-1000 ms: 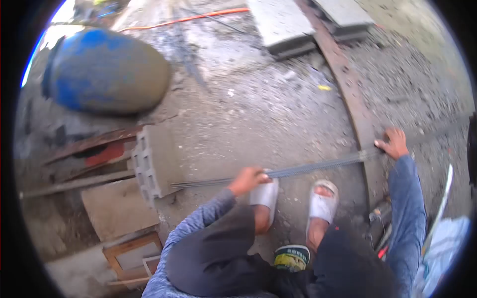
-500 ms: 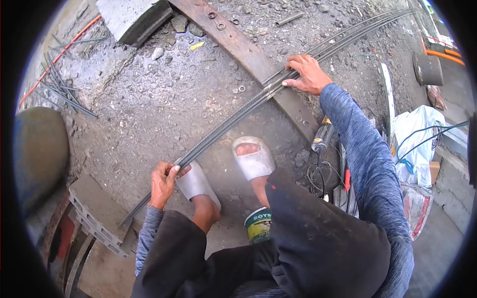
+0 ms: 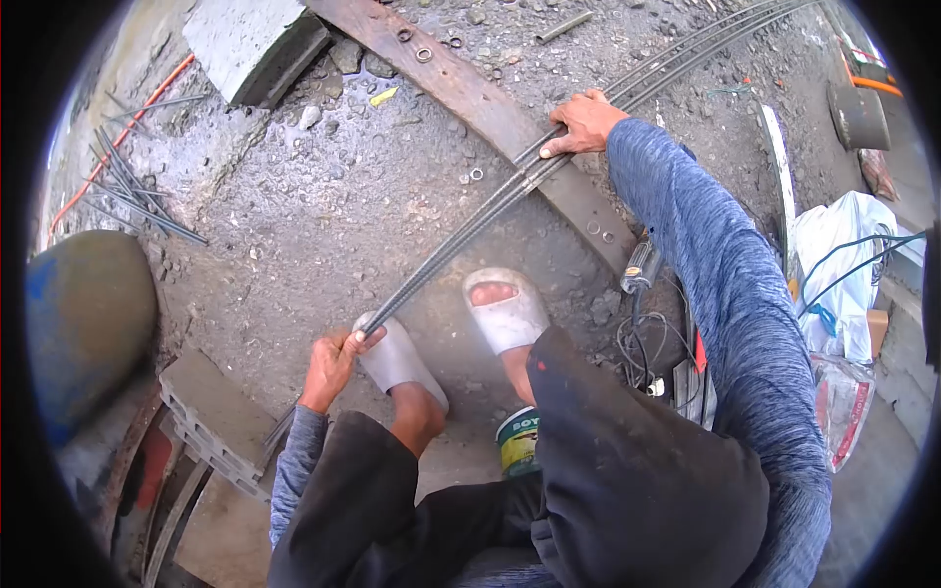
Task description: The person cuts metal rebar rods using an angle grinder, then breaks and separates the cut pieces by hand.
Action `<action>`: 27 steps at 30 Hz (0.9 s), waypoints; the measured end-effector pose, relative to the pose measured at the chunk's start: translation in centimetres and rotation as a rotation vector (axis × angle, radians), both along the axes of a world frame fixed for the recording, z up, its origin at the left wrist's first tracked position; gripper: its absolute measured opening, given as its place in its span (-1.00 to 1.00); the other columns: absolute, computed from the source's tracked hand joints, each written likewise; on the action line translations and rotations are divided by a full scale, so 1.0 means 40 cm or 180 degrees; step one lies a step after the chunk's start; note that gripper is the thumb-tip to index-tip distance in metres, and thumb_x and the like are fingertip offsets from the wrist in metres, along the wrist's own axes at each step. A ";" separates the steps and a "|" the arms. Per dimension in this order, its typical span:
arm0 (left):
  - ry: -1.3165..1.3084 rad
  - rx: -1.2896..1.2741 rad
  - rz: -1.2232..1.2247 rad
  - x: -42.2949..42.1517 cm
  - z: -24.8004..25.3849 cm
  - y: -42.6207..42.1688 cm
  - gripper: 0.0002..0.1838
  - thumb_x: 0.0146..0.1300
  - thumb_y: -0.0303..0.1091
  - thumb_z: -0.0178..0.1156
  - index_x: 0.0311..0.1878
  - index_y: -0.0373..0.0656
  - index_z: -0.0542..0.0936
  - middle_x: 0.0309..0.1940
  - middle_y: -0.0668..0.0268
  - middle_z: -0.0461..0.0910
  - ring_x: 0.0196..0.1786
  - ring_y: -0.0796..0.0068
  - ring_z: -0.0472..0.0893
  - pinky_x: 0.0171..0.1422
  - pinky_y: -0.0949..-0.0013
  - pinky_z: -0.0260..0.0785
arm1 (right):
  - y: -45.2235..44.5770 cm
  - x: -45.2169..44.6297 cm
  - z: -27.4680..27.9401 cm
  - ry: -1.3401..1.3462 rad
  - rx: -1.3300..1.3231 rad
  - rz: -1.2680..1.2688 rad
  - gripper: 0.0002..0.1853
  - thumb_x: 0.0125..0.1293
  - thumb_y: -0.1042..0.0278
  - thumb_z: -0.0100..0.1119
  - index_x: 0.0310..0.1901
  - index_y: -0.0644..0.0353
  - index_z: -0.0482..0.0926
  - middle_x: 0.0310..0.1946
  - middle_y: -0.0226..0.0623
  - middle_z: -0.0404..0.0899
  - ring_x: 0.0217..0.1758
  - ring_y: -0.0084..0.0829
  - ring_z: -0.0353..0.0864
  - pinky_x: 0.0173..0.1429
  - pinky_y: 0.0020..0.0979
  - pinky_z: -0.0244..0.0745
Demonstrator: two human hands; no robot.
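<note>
A bundle of long thin rebar rods [image 3: 443, 253] runs diagonally from beside my left leg to the upper right, resting across a wooden plank [image 3: 470, 106]. Close to the left slipper, my left hand [image 3: 331, 370] is closed around the lower part of the bundle. My right hand [image 3: 585, 124] grips the rods from above, just past the plank, thumb on the near side and fingers over the far side. Where the rods cross the plank, a lighter band shows around them. Beyond the right hand the rods fan slightly apart.
Metal rings [image 3: 423, 55] lie on the plank. A concrete block [image 3: 257, 44] stands at upper left, above loose rods [image 3: 137, 186]. Hollow blocks [image 3: 218, 402] sit lower left. A power tool [image 3: 642, 267] with cables lies under my right arm, and a paint bucket [image 3: 520, 441] between my legs.
The view has shifted slightly. My right hand has moved a little up and left and now wraps further over the rods. My left hand keeps its hold on the bundle.
</note>
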State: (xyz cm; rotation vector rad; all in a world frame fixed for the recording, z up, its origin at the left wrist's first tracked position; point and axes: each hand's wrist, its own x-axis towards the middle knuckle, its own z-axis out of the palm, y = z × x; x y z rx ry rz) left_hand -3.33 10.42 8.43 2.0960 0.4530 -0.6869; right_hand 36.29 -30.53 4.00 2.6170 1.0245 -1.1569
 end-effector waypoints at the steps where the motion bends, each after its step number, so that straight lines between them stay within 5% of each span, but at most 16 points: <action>1: 0.0097 0.0026 -0.0012 0.003 0.024 0.004 -0.46 0.51 0.01 0.16 -0.39 -0.34 0.66 -0.66 0.28 0.44 -0.49 0.55 0.40 -0.39 0.28 0.28 | 0.005 0.006 0.002 0.0083 -0.0075 -0.0017 -0.16 0.20 -0.55 0.18 0.17 0.13 0.65 0.03 -0.04 0.70 0.29 -0.06 0.57 0.49 0.06 0.06; 6: 0.0620 0.0921 -0.0129 0.198 0.384 -0.076 -0.48 0.48 -0.07 0.22 -0.49 -0.35 0.62 -0.72 0.20 0.35 -0.57 0.48 0.35 -0.45 0.19 0.24 | 0.001 0.015 -0.018 0.0115 0.0004 -0.0147 -0.10 0.15 -0.59 0.18 0.17 0.16 0.66 0.04 0.03 0.70 0.29 -0.03 0.58 0.47 0.08 0.08; 8: -0.0012 0.1326 -0.0546 0.279 0.495 -0.098 -0.51 0.42 -0.12 0.29 -0.54 -0.33 0.58 -0.74 0.08 0.40 -0.66 0.24 0.40 -0.47 0.09 0.24 | -0.004 0.017 -0.032 0.0085 0.0103 -0.0184 -0.08 0.13 -0.60 0.19 0.17 0.16 0.66 0.06 0.04 0.69 0.29 -0.02 0.58 0.46 0.10 0.09; 12: -0.0941 0.2519 -0.1670 0.465 0.679 -0.239 -0.54 0.29 -0.15 0.37 -0.58 -0.31 0.54 -0.57 -0.07 0.55 -0.45 -0.17 0.56 -0.34 -0.05 0.36 | -0.008 0.019 -0.036 0.0055 0.0182 -0.0246 -0.05 0.05 -0.66 0.21 0.11 0.16 0.69 0.05 0.06 0.69 0.28 0.01 0.58 0.46 0.10 0.10; 15: -0.0885 0.2322 -0.1394 0.446 0.646 -0.206 -0.54 0.27 -0.12 0.38 -0.58 -0.31 0.55 -0.56 -0.06 0.54 -0.42 -0.13 0.58 -0.31 -0.04 0.40 | -0.018 0.010 -0.049 -0.0012 0.0345 -0.0317 -0.09 0.02 -0.68 0.20 -0.03 0.15 0.74 -0.04 0.04 0.71 0.23 0.01 0.58 0.46 0.03 0.10; 16: -0.1196 0.2297 -0.1353 0.403 0.591 -0.163 -0.58 0.29 -0.15 0.39 -0.50 -0.34 0.61 -0.65 -0.11 0.44 -0.57 -0.13 0.49 -0.40 0.00 0.29 | -0.020 0.008 -0.051 -0.0090 0.0441 -0.0334 -0.09 0.02 -0.68 0.20 -0.04 0.14 0.74 -0.05 0.04 0.71 0.23 0.01 0.57 0.47 0.02 0.10; 21: -0.0094 0.1009 -0.0475 0.176 0.294 -0.016 -0.53 0.43 -0.07 0.29 -0.40 -0.36 0.64 -0.69 0.06 0.41 -0.61 0.37 0.36 -0.44 0.13 0.27 | -0.046 0.005 -0.085 -0.0184 0.0632 -0.0493 -0.09 -0.02 -0.72 0.20 -0.05 0.09 0.75 -0.10 0.01 0.71 0.24 -0.02 0.53 0.49 -0.02 0.06; 24: 0.0099 0.0896 -0.0224 0.064 0.164 -0.024 -0.49 0.42 0.01 0.27 -0.40 -0.34 0.63 -0.60 -0.14 0.47 -0.57 -0.02 0.49 -0.40 0.00 0.30 | -0.050 0.002 -0.092 -0.0254 0.0625 -0.0452 -0.08 -0.05 -0.73 0.21 -0.06 0.07 0.76 -0.15 0.01 0.71 0.21 0.01 0.56 0.47 0.00 0.09; 27: -0.0012 0.0880 -0.0278 0.025 0.109 -0.041 -0.54 0.47 -0.08 0.23 -0.33 -0.37 0.66 -0.66 0.07 0.43 -0.53 0.50 0.41 -0.40 0.15 0.32 | -0.044 0.011 -0.099 -0.0171 0.0580 -0.0439 -0.09 -0.06 -0.73 0.22 -0.08 0.07 0.76 -0.16 0.02 0.72 0.18 0.03 0.58 0.45 0.01 0.10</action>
